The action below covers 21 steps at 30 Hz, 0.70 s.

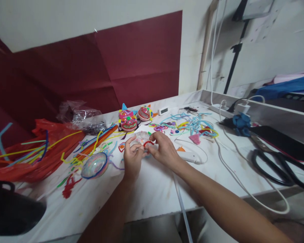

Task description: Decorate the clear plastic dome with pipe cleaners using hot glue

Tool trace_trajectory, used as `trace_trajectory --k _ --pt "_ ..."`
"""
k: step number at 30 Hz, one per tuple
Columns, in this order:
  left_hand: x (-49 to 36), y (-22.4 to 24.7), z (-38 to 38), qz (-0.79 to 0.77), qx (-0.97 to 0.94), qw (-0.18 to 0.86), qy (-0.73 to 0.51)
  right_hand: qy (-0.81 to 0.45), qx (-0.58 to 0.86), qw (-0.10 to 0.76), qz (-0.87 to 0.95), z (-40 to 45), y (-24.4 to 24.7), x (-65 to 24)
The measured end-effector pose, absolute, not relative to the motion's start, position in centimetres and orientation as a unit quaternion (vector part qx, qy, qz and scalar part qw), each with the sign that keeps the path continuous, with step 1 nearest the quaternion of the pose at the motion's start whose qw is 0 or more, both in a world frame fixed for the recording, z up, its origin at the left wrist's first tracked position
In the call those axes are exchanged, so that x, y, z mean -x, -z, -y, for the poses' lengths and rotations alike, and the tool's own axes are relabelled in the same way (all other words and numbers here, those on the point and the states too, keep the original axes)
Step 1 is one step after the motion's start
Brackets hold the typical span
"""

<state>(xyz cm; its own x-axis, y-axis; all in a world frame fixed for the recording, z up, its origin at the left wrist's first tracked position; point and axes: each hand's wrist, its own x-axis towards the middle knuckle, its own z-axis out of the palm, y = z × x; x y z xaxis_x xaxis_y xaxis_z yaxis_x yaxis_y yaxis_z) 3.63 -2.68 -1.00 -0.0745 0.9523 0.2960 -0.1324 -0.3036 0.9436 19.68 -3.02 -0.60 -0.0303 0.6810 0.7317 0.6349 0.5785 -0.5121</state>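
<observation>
A short bent red pipe cleaner (149,143) is held between my two hands, low over the table. My right hand (164,149) pinches it between thumb and fingers. The curled fingers of my left hand (133,155) close at its other end, where the fingertips partly hide it. Just behind my fingers sits a clear plastic dome (141,135), partly covered by the hands. A white glue gun (188,156) lies beside my right wrist. To the left of my left hand rests a clear dome edged with blue pipe cleaner (95,165).
Two decorated fish-like balls (128,120) stand at the back. Pipe cleaner scraps (190,123) spread behind my right hand. A red plastic bag (48,148) with pipe cleaners lies left. Black-handled scissors (273,165) and a white cable (233,172) are right; a black container (14,211) stands front left.
</observation>
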Motion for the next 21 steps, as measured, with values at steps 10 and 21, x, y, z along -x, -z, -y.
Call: trace_trajectory --k 10,21 --pt "-3.8 0.9 2.6 -0.398 -0.535 0.428 -0.61 -0.013 0.465 0.542 0.7 2.8 0.9 -19.5" --pt "-4.1 1.0 2.6 -0.374 -0.54 0.437 -0.614 -0.045 0.453 0.56 0.692 2.0 1.5 -20.0"
